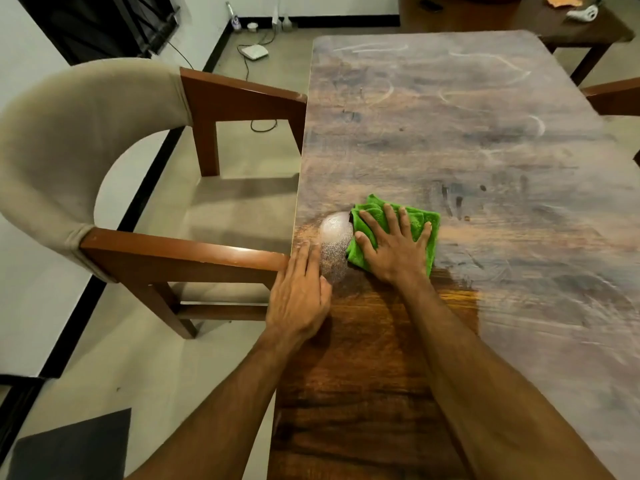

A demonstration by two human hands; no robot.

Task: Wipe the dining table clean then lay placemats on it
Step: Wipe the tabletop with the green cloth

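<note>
The wooden dining table fills the right half of the head view, dusty and streaked over most of its top, darker and glossy near me. A folded green cloth lies near the table's left edge. My right hand presses flat on the cloth with fingers spread. My left hand rests flat on the table's left edge, fingers straight, just left of a pale powdery patch beside the cloth. No placemats are in view.
A beige upholstered chair with wooden arms stands against the table's left side. Another chair arm shows at the right edge. A second dark table stands behind. A white device with cables lies on the floor.
</note>
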